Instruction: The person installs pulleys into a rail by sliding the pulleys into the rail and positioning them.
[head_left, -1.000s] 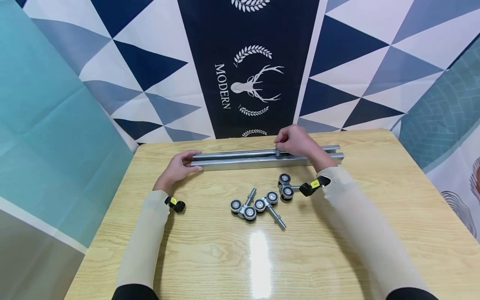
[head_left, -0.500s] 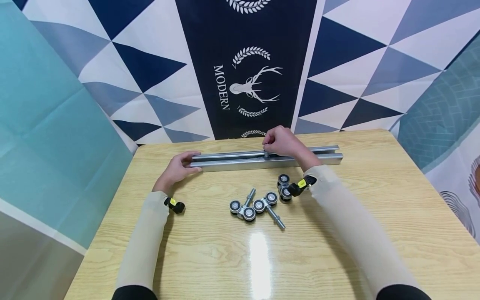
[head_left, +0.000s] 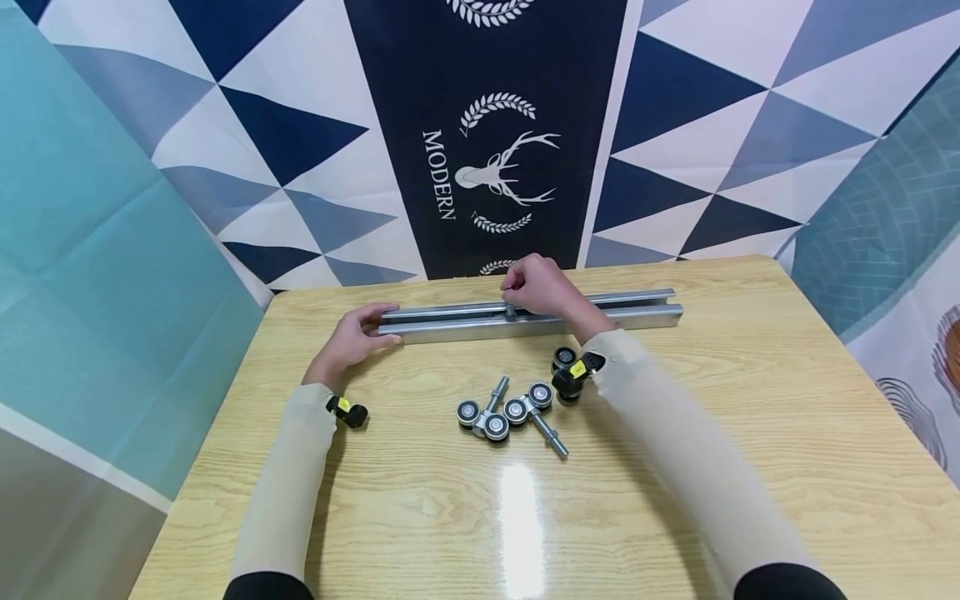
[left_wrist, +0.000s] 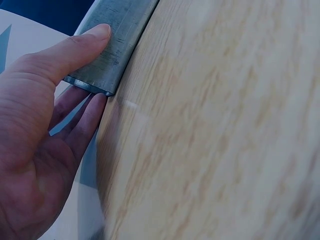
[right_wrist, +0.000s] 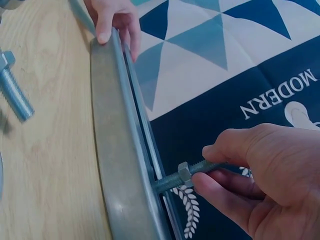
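Note:
A slotted metal rail (head_left: 465, 332) lies along the back of the table, its slot facing up. My left hand (head_left: 351, 340) grips its left end; in the left wrist view the thumb rests on the rail's front face (left_wrist: 107, 55), with fingers at the end. My right hand (head_left: 542, 285) pinches a threaded bolt (right_wrist: 172, 181) that stands up out of the slot and carries a hex nut (right_wrist: 184, 172). Whatever the bolt joins inside the rail is hidden. Two roller trolleys with bolts, one to the left (head_left: 483, 421) and one beside it (head_left: 528, 404), lie in front.
A third roller trolley (head_left: 565, 358) sits right of those two, partly covered by the right wrist camera (head_left: 577, 372). The wooden table (head_left: 420, 500) meets a patterned cloth backdrop (head_left: 480, 133) behind the rail.
My right hand has slid leftward along the rail with the bolt upright in its fingers. My left hand keeps its grip on the rail's left end.

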